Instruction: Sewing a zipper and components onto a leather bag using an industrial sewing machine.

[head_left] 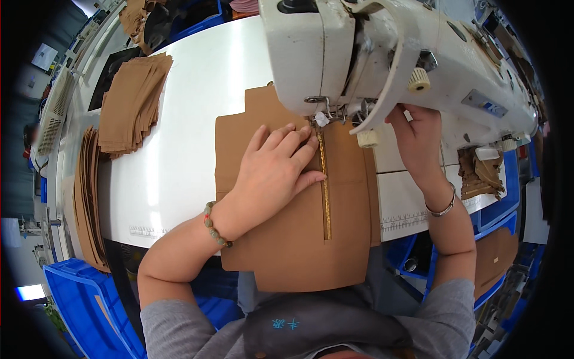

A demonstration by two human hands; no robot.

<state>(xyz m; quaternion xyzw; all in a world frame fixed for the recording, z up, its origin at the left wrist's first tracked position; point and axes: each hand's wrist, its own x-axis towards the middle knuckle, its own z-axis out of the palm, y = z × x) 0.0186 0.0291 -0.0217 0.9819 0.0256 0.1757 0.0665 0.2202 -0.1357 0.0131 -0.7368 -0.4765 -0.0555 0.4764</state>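
Note:
A brown panel (pixel 281 257) with notched corners lies under the needle area of a white sewing machine (pixel 299 60). A gold-toothed zipper (pixel 326 209) runs lengthwise down it, its far end at the presser foot (pixel 323 119). My left hand (pixel 275 164) rests flat on the panel left of the zipper, fingertips close to the foot and thumb touching the zipper. Right of the needle, my right hand (pixel 418 140) reaches up against the underside of the machine arm, fingers curled. Its fingertips are partly hidden there, and what they grip cannot be made out.
Stacked brown pieces (pixel 131 107) lie at the left of the white table (pixel 185 107), with another stack (pixel 88 197) at its edge. Brown scraps (pixel 481 173) sit at right. Blue crates (pixel 89 305) flank me on both sides. A dark apron (pixel 335 323) covers my front.

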